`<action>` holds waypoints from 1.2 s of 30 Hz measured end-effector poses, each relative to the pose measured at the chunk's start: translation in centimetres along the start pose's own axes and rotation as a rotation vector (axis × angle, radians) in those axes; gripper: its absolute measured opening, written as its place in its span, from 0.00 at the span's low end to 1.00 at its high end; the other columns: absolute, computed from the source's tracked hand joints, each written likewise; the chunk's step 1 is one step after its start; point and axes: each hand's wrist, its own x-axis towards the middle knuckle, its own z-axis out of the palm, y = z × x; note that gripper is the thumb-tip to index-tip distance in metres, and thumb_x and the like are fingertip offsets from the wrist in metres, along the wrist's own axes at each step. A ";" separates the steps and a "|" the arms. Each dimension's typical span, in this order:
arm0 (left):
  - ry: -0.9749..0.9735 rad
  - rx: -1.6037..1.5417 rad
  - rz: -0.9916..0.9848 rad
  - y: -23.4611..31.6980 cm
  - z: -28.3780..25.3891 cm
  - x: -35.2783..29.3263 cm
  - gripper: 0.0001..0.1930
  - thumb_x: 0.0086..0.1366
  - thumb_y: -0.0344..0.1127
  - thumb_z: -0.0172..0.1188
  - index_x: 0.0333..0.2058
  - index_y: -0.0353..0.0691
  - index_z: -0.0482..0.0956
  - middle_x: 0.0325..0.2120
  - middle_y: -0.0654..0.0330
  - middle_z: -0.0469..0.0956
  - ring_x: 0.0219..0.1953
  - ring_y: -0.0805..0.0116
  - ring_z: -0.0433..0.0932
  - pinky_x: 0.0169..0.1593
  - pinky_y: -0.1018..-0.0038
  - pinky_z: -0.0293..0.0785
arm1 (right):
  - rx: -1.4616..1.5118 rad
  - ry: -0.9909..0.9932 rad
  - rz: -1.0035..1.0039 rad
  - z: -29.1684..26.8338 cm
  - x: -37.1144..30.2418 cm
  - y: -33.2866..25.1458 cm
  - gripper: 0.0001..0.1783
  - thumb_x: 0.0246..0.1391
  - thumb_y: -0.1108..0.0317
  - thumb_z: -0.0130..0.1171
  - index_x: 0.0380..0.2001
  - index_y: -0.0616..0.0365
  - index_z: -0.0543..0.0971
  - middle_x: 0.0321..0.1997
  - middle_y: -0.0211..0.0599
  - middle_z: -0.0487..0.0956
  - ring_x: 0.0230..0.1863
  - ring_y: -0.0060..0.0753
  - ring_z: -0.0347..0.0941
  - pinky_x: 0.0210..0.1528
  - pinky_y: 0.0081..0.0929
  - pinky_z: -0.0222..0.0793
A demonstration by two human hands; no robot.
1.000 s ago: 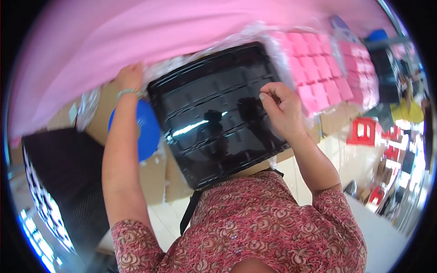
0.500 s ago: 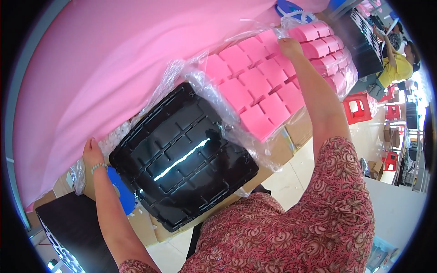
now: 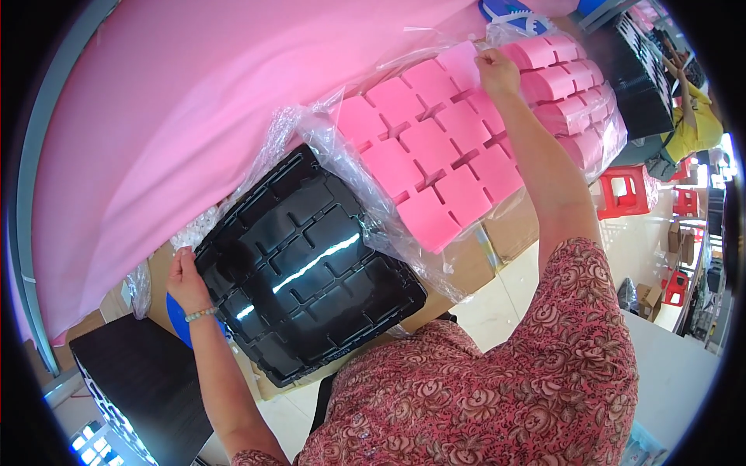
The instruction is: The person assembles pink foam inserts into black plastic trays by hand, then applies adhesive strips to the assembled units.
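Observation:
A glossy black plastic tray with moulded ridges lies in front of me. Beside its left corner is my left hand, wearing a bead bracelet; its fingertips are pinched together, and what they hold, if anything, is too small to make out. Right of the tray sit rows of pink slotted pads, partly in a clear plastic bag. My right hand is closed at the far right corner of these pads. What lies inside its fingers is hidden.
More pink pads sit farther right in plastic. A blue and white object lies beyond them. Pink cloth covers the far side. Black stacks stand left and right. A red stool and a person in yellow are at right.
My left hand has come in closer to the tray's left corner, its fingertips pinched. My right hand stays at the far corner of the pink pads. The whole view has shifted slightly.

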 end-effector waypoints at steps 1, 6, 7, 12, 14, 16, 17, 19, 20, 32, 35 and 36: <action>-0.024 -0.032 0.032 0.1 0.5 -0.6 0.13 0.66 0.34 0.57 0.41 0.30 0.81 0.34 0.62 0.81 0.35 0.78 0.75 0.42 0.81 0.71 | 0.002 -0.003 0.002 0.0 -0.2 0.0 0.14 0.50 0.54 0.59 0.38 0.46 0.81 0.37 0.36 0.82 0.41 0.45 0.78 0.44 0.39 0.72; -0.069 0.028 0.131 0.8 2.0 -2.6 0.10 0.66 0.33 0.56 0.39 0.32 0.81 0.33 0.63 0.81 0.34 0.78 0.75 0.41 0.80 0.72 | 0.093 0.029 -0.098 -0.7 -1.0 -0.3 0.14 0.51 0.57 0.59 0.40 0.46 0.81 0.38 0.37 0.82 0.42 0.45 0.77 0.46 0.39 0.72; -0.082 0.022 0.137 1.0 2.2 -2.9 0.10 0.66 0.32 0.56 0.39 0.32 0.81 0.32 0.62 0.81 0.34 0.78 0.75 0.41 0.80 0.72 | 0.091 0.027 -0.094 -0.7 -1.0 0.1 0.14 0.51 0.57 0.59 0.40 0.46 0.81 0.38 0.37 0.82 0.42 0.45 0.77 0.46 0.39 0.72; -0.121 -0.003 0.187 2.3 3.5 -3.9 0.09 0.66 0.31 0.56 0.38 0.32 0.81 0.32 0.62 0.80 0.33 0.78 0.75 0.40 0.81 0.72 | 0.131 0.259 -0.472 -1.6 -1.8 0.6 0.12 0.50 0.63 0.60 0.39 0.50 0.80 0.39 0.37 0.81 0.42 0.45 0.76 0.47 0.39 0.71; -0.138 0.000 0.207 3.6 4.2 -4.5 0.08 0.65 0.30 0.56 0.37 0.32 0.81 0.33 0.61 0.80 0.33 0.77 0.75 0.40 0.80 0.72 | 0.184 0.306 -0.525 -3.1 -2.6 -0.2 0.10 0.51 0.64 0.60 0.38 0.51 0.79 0.38 0.39 0.80 0.41 0.46 0.76 0.45 0.38 0.71; -0.173 -0.014 0.253 4.8 5.0 -5.2 0.07 0.65 0.29 0.56 0.37 0.32 0.81 0.33 0.62 0.80 0.34 0.78 0.75 0.41 0.80 0.72 | 0.230 0.361 -0.578 -5.5 -4.6 -1.9 0.09 0.51 0.66 0.60 0.37 0.53 0.78 0.36 0.40 0.80 0.39 0.47 0.76 0.43 0.37 0.72; -0.181 -0.027 0.262 5.6 5.5 -5.6 0.07 0.65 0.29 0.56 0.37 0.32 0.81 0.33 0.62 0.80 0.34 0.78 0.75 0.41 0.80 0.72 | 0.338 0.272 -0.525 -7.0 -6.3 -3.2 0.08 0.52 0.67 0.59 0.36 0.53 0.76 0.36 0.42 0.79 0.37 0.48 0.76 0.41 0.36 0.72; -0.241 -0.098 0.317 7.5 6.5 -7.0 0.06 0.65 0.27 0.55 0.36 0.32 0.80 0.32 0.62 0.79 0.34 0.78 0.74 0.41 0.80 0.71 | 0.422 0.166 -0.527 -10.2 -10.1 -5.7 0.06 0.54 0.69 0.57 0.36 0.54 0.75 0.34 0.44 0.78 0.33 0.49 0.75 0.36 0.33 0.72; -0.251 -0.115 0.325 8.4 7.2 -7.8 0.06 0.65 0.27 0.55 0.36 0.32 0.80 0.32 0.62 0.79 0.34 0.78 0.74 0.41 0.80 0.71 | 0.400 0.148 -0.584 -12.1 -12.3 -7.0 0.06 0.55 0.70 0.57 0.36 0.54 0.74 0.32 0.45 0.77 0.31 0.49 0.75 0.34 0.32 0.71; -0.744 -0.715 0.308 13.9 6.3 -17.1 0.10 0.67 0.29 0.55 0.45 0.35 0.78 0.38 0.65 0.76 0.39 0.80 0.70 0.44 0.83 0.66 | 0.563 -0.190 -1.078 -27.9 -36.7 -16.1 0.09 0.44 0.75 0.64 0.31 0.58 0.75 0.29 0.39 0.77 0.28 0.42 0.74 0.31 0.35 0.70; -0.887 -0.790 0.106 13.0 4.2 -18.7 0.19 0.68 0.38 0.56 0.55 0.36 0.71 0.44 0.64 0.74 0.43 0.80 0.70 0.49 0.82 0.65 | 0.643 -0.318 -1.035 -31.0 -40.8 -16.9 0.08 0.45 0.75 0.63 0.30 0.60 0.75 0.30 0.42 0.78 0.28 0.42 0.74 0.30 0.35 0.70; -0.883 -0.790 0.096 12.7 3.9 -19.3 0.19 0.68 0.38 0.56 0.55 0.36 0.71 0.44 0.64 0.74 0.43 0.80 0.70 0.49 0.82 0.65 | 0.696 -0.391 -0.974 -31.8 -41.7 -17.2 0.07 0.47 0.75 0.62 0.31 0.60 0.75 0.31 0.42 0.78 0.28 0.42 0.74 0.30 0.34 0.70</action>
